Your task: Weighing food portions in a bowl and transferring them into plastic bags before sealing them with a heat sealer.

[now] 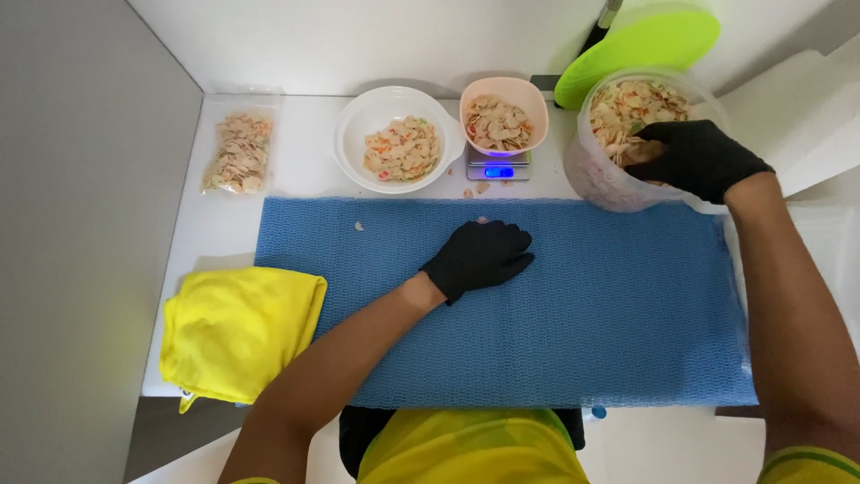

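The right hand (694,157) reaches into the tub (596,175), its grip seemingly closing on chips (627,108), while the left hand (481,255) rests flat and empty on the blue mat (609,314); the step looks like scooping, calling next for a lift leftward to the pink bowl (503,121) on the scale (498,168).

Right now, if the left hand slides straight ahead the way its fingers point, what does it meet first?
The left hand lies flat on the blue mat, fingers pointing up and right. Its path crosses bare mat; the clear tub of chips would probably come first, though the exact line is uncertain.
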